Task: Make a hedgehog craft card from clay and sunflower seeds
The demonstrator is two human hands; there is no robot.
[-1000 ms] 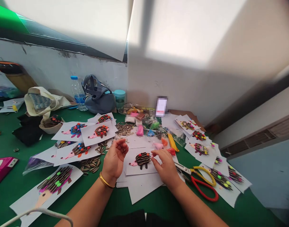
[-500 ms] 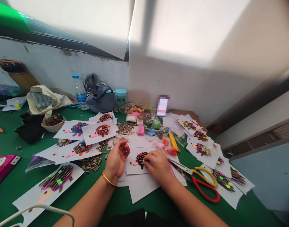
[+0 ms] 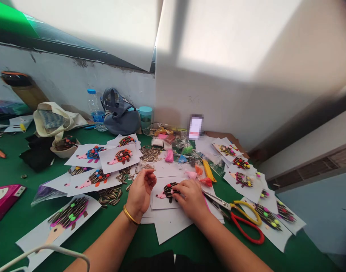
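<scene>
A white card [image 3: 162, 204] lies before me, bearing a pink-faced hedgehog [image 3: 161, 195] with dark sunflower-seed spines and a red ball. Over the hedgehog's back is my right hand [image 3: 191, 196], its thumb and fingers pinched at a small pink clay ball [image 3: 172, 192] touching the spines. My left hand [image 3: 141, 190], with a gold bangle [image 3: 130, 214] at the wrist, is raised to the left of the card. Its fingers are curled towards the thumb; what they hold, if anything, is too small to name. More paper sheets [image 3: 170, 226] lie under the card.
Scissors [image 3: 243, 219] with red and yellow handles lie right of my right hand. Finished hedgehog cards [image 3: 119, 166] flank both sides. Loose sunflower seeds [image 3: 110, 196], bagged coloured clay [image 3: 169, 155], a phone [image 3: 195, 127], a blue-grey bag [image 3: 122, 121] and a water bottle [image 3: 97, 113] stand further out.
The right fingertips have shifted slightly to the right, and a pink ball now shows at them on the hedgehog's back. The left hand has stayed nearly still.
</scene>
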